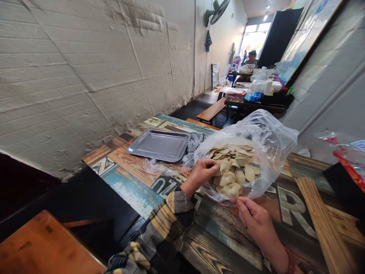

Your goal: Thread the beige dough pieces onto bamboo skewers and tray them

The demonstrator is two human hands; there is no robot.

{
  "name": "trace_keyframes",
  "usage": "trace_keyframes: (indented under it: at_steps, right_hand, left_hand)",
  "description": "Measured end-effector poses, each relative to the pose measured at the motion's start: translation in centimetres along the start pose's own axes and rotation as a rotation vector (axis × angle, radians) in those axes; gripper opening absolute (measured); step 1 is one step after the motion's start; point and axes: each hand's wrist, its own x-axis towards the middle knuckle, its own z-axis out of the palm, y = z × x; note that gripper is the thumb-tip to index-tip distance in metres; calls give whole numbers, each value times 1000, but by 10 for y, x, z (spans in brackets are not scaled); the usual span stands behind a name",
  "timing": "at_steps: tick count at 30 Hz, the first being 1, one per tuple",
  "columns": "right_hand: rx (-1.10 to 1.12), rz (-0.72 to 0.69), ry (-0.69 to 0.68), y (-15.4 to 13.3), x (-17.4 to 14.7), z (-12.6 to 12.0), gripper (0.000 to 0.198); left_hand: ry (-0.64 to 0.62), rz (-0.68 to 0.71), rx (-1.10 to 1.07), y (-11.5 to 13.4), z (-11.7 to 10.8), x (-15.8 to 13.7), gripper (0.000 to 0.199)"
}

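A clear plastic bag [269, 163] lies wide open on the table, full of thin, pale beige slices [228, 178] heaped loosely. My left hand [202, 176], in a plaid sleeve, reaches over the bag's left rim, thumb and fingers pinched on the edge of one slice. At the bag's near rim is my right hand [253, 217], with its thumb and forefinger pressed together. What lies between those fingertips is too small to make out. A bundle of thin bamboo skewers [319, 217] lies to the right of my right hand.
An empty metal tray [159, 145] sits on the patterned wooden table [125, 190], with crumpled grey plastic [195, 144] beside it. A white brick-patterned wall [85, 76] runs along the left. Farther back are a bench [212, 110], a cluttered table and a seated person [252, 59].
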Motion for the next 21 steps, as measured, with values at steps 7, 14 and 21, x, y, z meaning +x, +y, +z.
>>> trace_keyframes:
  at_steps: [7,14,21]
  right_hand:
    - [9,-9,13,-3,0,1,40]
    - [106,66,-11,-4,-2,1,39]
    - [273,168,-12,-10,-1,1,40]
  left_hand:
    - [-29,-3,17,3,0,-1,27]
    - [-61,-22,-18,2,2,-2,29]
    - [55,-64,-314,3,8,-4,41]
